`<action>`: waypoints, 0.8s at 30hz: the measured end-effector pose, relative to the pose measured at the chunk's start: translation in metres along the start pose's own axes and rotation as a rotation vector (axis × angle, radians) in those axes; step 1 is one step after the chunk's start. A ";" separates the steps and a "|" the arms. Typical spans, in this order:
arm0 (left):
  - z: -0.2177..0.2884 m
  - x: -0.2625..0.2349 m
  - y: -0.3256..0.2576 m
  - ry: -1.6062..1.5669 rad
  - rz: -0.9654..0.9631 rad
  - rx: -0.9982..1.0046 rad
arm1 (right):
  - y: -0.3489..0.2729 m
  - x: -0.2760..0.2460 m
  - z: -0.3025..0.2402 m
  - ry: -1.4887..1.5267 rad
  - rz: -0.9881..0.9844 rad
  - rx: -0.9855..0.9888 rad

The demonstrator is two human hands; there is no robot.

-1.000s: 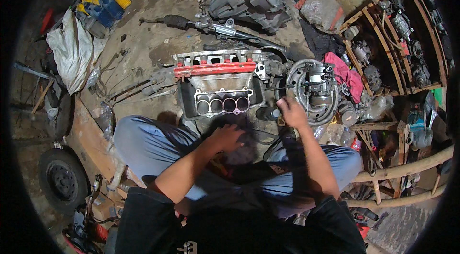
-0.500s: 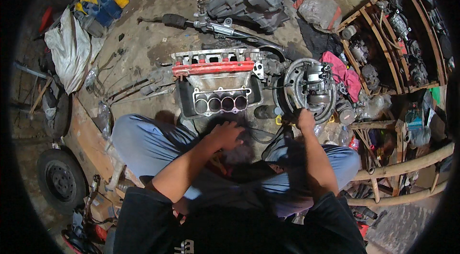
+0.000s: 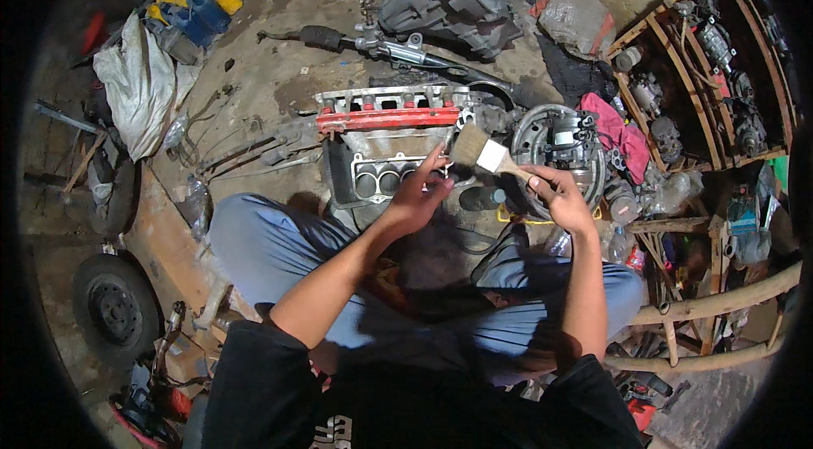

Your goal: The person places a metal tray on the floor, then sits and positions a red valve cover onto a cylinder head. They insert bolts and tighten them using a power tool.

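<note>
I have the right hand (image 3: 563, 199) closed around the handle of a flat paintbrush (image 3: 493, 156), its pale ferrule and brown bristles pointing toward the left hand (image 3: 417, 199). The bristles overlap the right side of the metal engine part (image 3: 389, 144), which carries a red strip; I can't tell whether they touch it. The left hand is half open, fingers loosely bent, over the right end of the frame (image 3: 357, 163) with round openings; whether it grips anything I can't tell. A dark bottle (image 3: 479, 198) lies just below the brush.
</note>
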State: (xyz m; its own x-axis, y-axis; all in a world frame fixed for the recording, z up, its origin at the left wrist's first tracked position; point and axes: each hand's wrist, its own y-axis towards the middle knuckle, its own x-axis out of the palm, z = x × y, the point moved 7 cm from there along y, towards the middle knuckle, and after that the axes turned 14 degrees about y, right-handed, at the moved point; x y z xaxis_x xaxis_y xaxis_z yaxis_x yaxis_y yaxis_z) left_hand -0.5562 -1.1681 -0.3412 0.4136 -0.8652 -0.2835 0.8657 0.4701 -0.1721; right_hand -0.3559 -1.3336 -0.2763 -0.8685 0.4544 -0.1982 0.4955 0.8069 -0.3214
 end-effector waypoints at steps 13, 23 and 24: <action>-0.001 0.007 -0.013 0.173 -0.037 0.020 | 0.010 0.014 0.014 -0.049 0.010 0.005; -0.043 0.015 -0.009 0.113 0.102 -0.092 | 0.014 0.019 0.017 -0.083 0.045 -0.063; -0.044 0.010 -0.004 0.043 0.151 -0.087 | 0.013 0.025 0.018 -0.084 -0.003 -0.061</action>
State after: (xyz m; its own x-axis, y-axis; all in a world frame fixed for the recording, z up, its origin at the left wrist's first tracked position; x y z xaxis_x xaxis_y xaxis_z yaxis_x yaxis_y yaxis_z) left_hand -0.5683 -1.1709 -0.3849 0.5227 -0.7765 -0.3519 0.7663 0.6089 -0.2051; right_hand -0.3709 -1.3188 -0.3021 -0.8643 0.4208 -0.2754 0.4891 0.8308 -0.2657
